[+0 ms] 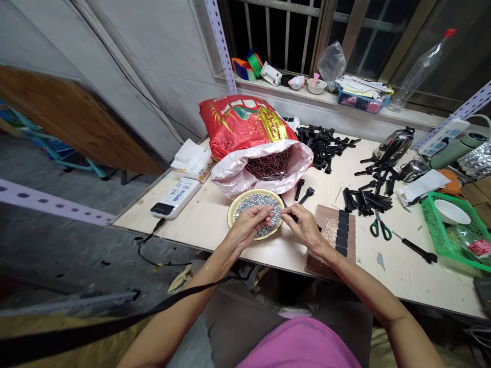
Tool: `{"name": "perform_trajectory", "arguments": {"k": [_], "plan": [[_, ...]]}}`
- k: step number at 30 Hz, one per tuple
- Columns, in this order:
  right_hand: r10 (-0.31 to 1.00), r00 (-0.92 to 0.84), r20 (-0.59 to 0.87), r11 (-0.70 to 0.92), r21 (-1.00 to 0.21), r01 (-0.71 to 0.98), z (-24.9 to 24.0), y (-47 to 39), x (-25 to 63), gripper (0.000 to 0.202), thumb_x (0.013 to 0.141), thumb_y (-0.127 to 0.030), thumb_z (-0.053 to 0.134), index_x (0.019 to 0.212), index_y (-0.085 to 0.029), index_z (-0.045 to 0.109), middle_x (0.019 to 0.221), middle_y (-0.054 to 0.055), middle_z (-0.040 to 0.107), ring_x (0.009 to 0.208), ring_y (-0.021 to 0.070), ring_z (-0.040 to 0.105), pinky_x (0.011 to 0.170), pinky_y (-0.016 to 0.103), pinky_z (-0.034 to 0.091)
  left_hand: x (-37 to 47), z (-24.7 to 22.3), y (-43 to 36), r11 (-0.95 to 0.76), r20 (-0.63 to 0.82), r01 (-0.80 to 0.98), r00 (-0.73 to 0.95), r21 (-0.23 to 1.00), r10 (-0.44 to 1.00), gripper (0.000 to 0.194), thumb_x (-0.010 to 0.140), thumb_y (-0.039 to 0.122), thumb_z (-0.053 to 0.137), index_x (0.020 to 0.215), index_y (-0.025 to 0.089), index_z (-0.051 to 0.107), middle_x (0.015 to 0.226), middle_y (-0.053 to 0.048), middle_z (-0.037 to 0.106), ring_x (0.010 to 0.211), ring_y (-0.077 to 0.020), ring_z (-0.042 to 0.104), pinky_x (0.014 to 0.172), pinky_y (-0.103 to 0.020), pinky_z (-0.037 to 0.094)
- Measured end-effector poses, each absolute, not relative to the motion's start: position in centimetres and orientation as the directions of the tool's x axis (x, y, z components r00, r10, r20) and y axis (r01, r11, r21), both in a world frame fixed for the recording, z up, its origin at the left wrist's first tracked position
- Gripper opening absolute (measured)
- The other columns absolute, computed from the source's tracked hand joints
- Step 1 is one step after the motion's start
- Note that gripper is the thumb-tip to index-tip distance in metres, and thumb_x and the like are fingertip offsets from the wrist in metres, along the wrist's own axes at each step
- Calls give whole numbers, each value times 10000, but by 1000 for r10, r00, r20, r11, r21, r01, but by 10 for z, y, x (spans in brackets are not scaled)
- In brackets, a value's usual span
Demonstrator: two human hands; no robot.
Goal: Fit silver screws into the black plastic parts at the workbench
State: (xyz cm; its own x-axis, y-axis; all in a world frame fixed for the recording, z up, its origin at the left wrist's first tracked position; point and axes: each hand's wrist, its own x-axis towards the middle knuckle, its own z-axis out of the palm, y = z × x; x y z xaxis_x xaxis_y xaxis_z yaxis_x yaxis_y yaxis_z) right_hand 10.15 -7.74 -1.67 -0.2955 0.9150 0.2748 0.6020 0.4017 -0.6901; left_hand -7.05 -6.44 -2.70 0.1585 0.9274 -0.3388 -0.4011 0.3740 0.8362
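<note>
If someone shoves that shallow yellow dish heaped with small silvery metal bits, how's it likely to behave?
The shallow yellow dish probably slides on the smooth pale wooden tabletop rather than tipping, since it sits low and wide. It is likely heavy for its size. The loose silvery metal bits, heaped near rim height, could spill.

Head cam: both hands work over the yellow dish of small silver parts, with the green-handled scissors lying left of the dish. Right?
Not quite. In the head view the left hand and right hand do meet over the yellow dish of silver parts, but the green-handled scissors lie to its right, past the brown board.
</note>
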Motion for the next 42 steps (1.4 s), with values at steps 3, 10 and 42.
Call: {"name": "perform_trajectory", "arguments": {"k": [3, 10, 42], "plan": [[898, -318, 305, 439, -564, 699, -17, -82, 102, 133, 923, -227, 513, 915, -195, 641, 871, 21, 635, 762, 118, 615, 653, 207, 451, -72, -28, -65, 346, -310, -314, 159, 884, 937, 421, 436, 435, 869, 682, 139, 699, 549, 13, 629, 467, -88, 545, 527, -242, 502], [844, -368, 390, 481, -248, 841, -24, -89, 98, 225, 959, -224, 444, 891, -195, 656, 818, 38, 636, 692, 110, 591, 582, 206, 394, -68, -28, -68, 189, -190, -119, 8, 975, 982, 374, 503, 458, 823, 666, 145, 701, 540, 6, 633, 465, -109, 554, 514, -242, 462], [894, -304, 330, 411, -333, 849, -24, -88, 95, 184, 956, -279, 468, 972, -179, 621, 889, 37, 661, 721, 116, 616, 532, 202, 378, -59, -24, -70, 136, -136, -66, -1, 989, 991, 430, 562, 532, 753, 714, 135, 688, 588, 12, 622, 511, -116, 567, 571, -255, 467]]}}
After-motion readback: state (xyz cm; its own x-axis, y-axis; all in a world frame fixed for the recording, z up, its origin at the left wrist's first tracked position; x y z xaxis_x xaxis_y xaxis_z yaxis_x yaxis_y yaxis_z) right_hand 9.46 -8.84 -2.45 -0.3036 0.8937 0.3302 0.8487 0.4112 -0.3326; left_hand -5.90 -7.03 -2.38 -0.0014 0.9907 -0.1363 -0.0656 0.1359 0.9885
